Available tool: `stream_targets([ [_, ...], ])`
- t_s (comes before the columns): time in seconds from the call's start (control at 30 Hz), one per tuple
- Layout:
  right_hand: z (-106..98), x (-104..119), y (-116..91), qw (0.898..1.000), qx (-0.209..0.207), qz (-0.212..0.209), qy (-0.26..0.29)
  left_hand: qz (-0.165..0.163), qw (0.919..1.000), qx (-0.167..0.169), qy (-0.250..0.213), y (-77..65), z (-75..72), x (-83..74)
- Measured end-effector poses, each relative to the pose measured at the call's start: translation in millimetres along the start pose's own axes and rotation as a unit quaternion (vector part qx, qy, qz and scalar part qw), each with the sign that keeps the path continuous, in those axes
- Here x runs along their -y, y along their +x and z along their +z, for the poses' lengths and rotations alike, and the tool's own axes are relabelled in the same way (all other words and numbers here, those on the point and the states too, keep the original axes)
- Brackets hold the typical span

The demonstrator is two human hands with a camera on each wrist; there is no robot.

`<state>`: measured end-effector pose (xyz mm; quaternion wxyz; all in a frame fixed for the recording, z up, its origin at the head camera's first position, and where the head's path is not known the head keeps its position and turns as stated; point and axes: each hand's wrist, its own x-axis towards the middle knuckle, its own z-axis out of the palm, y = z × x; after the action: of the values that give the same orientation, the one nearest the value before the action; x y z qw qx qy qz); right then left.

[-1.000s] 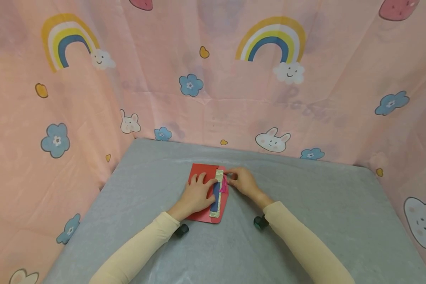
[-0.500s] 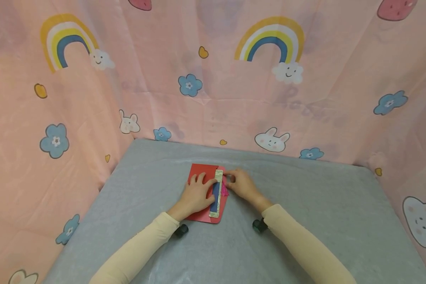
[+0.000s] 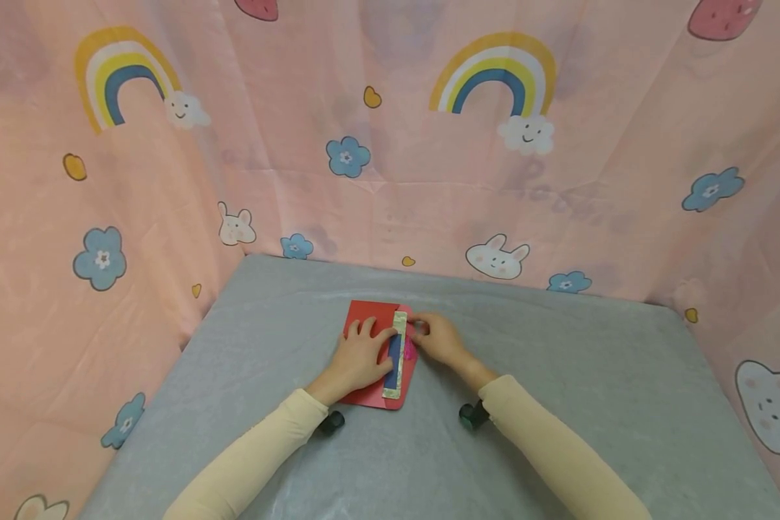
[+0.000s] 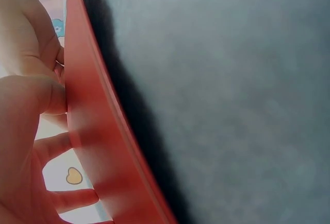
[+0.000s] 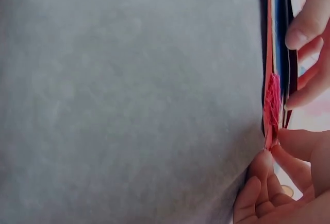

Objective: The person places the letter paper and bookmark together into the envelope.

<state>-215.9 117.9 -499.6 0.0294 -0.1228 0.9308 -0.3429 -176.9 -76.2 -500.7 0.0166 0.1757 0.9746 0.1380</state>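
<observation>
A red envelope [image 3: 372, 312] lies on the grey table cover with its flap side to the right. A dark blue bookmark [image 3: 394, 357] with a pale patterned border lies lengthwise along the envelope's right part. My left hand [image 3: 359, 359] rests spread over both, fingertips on the envelope and the bookmark's edge. A bright pink tassel [image 5: 274, 99] lies on the flap beside the bookmark. Thumb and fingers of my right hand [image 3: 440, 338] pinch the flap's far right edge next to the tassel. What else lies between those fingertips is hidden.
Grey cloth [image 3: 585, 390] covers the table around the envelope. Pink printed curtains [image 3: 403, 202] stand at the back and both sides. A dark wrist-worn device [image 3: 473, 416] hangs below the right sleeve, another [image 3: 332, 422] below the left.
My right hand shifts slightly at the flap's edge. The pink tassel shows lower and less spread than before. My left hand keeps its place.
</observation>
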Motion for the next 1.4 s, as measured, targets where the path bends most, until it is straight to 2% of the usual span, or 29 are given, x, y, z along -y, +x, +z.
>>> stream_targets([
  [0.13, -3, -1, 0, 0.999, 0.024, 0.014, 0.039, -0.002, 1.0000, 0.005, 0.000, -0.4, -0.6, -0.1],
  [0.37, -5, -3, 0, 0.998, 0.032, 0.003, 0.050, 0.002, 1.0000, 0.004, 0.006, -0.4, -2.4, -0.6],
  [0.7, 3, -2, -1, 1.000, 0.009, -0.011, 0.014, 0.000, 0.9999, 0.000, 0.011, -0.9, -1.5, -0.9],
  [1.03, 7, 8, -4, 1.000, -0.014, 0.004, 0.007, 0.003, 0.9999, -0.004, 0.014, -1.1, -2.5, -0.9],
  [1.4, 11, 14, -6, 0.998, -0.022, 0.033, -0.042, 0.004, 0.9999, 0.000, 0.010, -0.6, -2.1, -0.6],
])
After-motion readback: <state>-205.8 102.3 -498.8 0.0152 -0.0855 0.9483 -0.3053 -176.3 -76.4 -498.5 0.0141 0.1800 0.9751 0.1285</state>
